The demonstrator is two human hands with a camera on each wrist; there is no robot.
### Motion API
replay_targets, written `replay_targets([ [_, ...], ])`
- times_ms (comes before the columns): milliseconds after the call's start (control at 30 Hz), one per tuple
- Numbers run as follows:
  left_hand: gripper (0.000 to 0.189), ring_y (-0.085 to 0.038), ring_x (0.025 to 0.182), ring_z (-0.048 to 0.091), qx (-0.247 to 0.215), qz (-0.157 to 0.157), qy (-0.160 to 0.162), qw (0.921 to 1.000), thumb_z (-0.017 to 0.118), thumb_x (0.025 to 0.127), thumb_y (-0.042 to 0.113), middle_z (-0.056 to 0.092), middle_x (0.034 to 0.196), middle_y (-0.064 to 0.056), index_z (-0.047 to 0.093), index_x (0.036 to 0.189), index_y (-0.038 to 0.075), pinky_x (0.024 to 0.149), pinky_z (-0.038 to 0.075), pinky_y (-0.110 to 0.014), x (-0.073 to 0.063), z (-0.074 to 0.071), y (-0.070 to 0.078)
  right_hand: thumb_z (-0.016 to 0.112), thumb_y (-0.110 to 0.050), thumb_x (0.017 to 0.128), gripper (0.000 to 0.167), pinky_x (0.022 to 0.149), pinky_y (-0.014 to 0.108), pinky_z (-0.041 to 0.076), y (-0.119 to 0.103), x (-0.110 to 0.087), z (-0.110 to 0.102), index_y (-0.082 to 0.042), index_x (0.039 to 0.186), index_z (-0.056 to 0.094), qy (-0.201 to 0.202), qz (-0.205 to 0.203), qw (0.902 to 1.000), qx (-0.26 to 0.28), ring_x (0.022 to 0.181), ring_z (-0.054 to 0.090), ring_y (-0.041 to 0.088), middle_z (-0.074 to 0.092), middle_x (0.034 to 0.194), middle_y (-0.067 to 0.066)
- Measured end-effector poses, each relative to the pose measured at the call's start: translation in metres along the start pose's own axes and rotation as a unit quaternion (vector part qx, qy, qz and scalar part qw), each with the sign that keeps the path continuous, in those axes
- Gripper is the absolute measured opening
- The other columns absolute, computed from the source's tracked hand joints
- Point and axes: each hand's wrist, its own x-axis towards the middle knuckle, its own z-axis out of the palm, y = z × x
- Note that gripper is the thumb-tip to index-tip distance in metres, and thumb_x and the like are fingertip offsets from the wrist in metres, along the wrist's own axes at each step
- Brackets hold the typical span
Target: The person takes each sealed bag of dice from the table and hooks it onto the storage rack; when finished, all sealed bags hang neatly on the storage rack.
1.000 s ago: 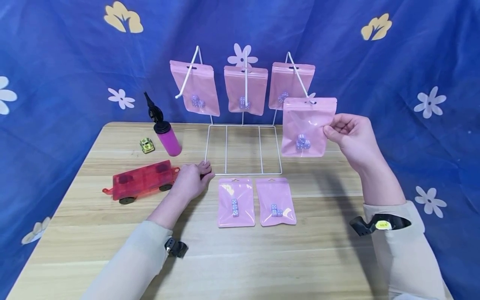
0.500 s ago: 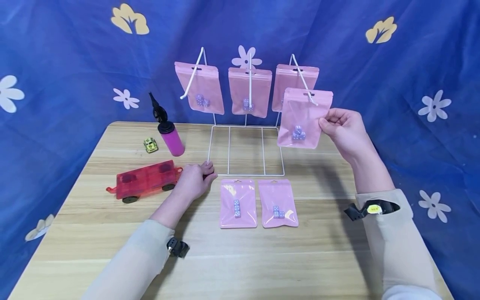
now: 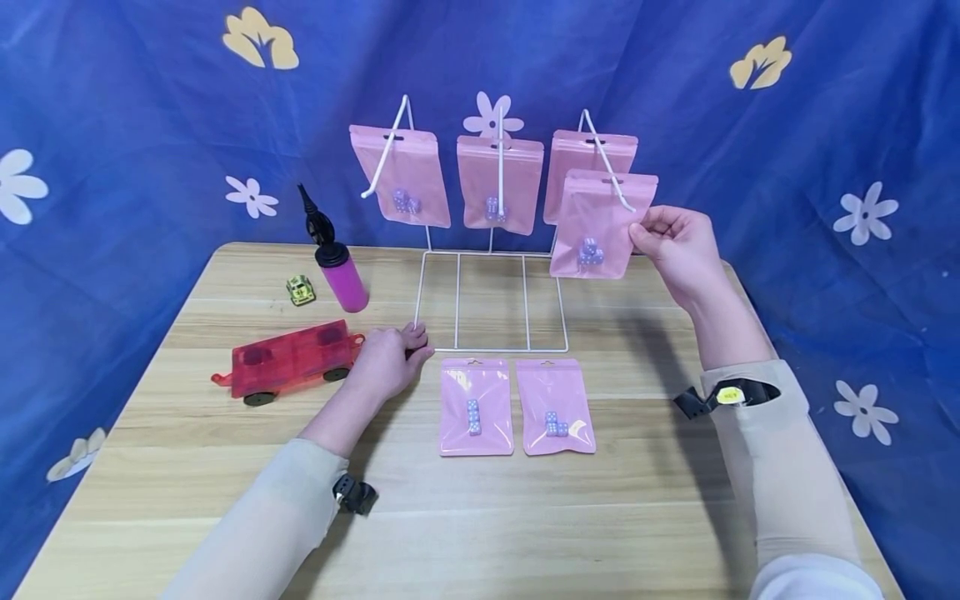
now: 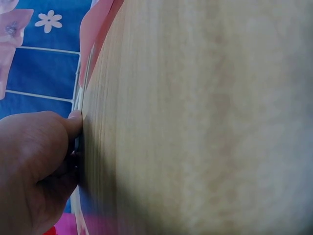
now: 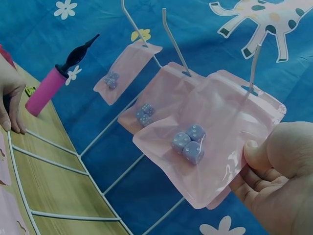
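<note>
- Sitting left of the white wire display rack (image 3: 510, 350) are a translucent red plastic toy trailer (image 3: 288, 358) with black wheels, a small yellow-green toy car (image 3: 301, 290) and a magenta cylindrical hand pump (image 3: 343, 283) with a black nozzle.
- At the rack's near-left base corner, the left hand (image 3: 388, 357) grips the wire between thumb and curled fingers, their tips partly hidden; its forearm slants in low over the tabletop.
- From the rack's left and middle hooks hang a pink plastic zip pouch (image 3: 408, 167) and a matching pouch (image 3: 482, 177), both containing lavender dice.
- Just before the rack, two pink dice pouches (image 3: 476, 383) lie flat, side by side.
- On the rack's right hook, a rear pink pouch (image 3: 562, 158) hangs behind the held pink pouch (image 3: 588, 215), whose slot the hook passes through.
- Beside that hook, the right hand (image 3: 678, 250) pinches the held pouch's right edge, thumb in front and fingers behind, forearm raised, hand pointing leftward.
</note>
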Motion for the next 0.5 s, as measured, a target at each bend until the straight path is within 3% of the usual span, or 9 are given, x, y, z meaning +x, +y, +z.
replay_targets([
  [200, 0.035, -0.034, 0.132, 0.061, -0.001, -0.006, -0.011, 0.9999, 0.076, 0.1, 0.02, 0.065, 0.136, -0.017, 0.073, 0.128, -0.002, 0.111, 0.047, -0.053, 0.0, 0.001, 0.002, 0.072, 0.006, 0.097, 0.005, 0.082, 0.026, 0.062, 0.001, -0.002, -0.006, 0.005, 0.099, 0.076, 0.01, 0.0, 0.9997, -0.024, 0.081, 0.074, 0.016, 0.075, 0.087, 0.009],
  [367, 0.036, -0.033, 0.133, 0.06, -0.004, -0.012, -0.021, 0.9997, 0.075, 0.101, 0.02, 0.065, 0.137, -0.017, 0.072, 0.129, -0.001, 0.113, 0.045, -0.053, 0.001, 0.0, 0.002, 0.074, -0.004, 0.099, 0.018, 0.086, 0.024, 0.06, 0.002, -0.01, -0.016, 0.008, 0.113, 0.075, 0.012, -0.006, 0.9925, -0.122, 0.089, 0.076, 0.017, 0.079, 0.096, 0.007],
  [500, 0.036, -0.033, 0.133, 0.06, -0.004, -0.013, -0.018, 0.9998, 0.075, 0.101, 0.02, 0.065, 0.137, -0.017, 0.072, 0.129, -0.002, 0.113, 0.046, -0.053, 0.001, -0.001, 0.001, 0.074, -0.006, 0.1, 0.024, 0.086, 0.021, 0.06, 0.007, -0.023, -0.026, 0.01, 0.118, 0.073, 0.007, 0.001, 0.9864, -0.164, 0.093, 0.076, 0.015, 0.08, 0.104, 0.007],
])
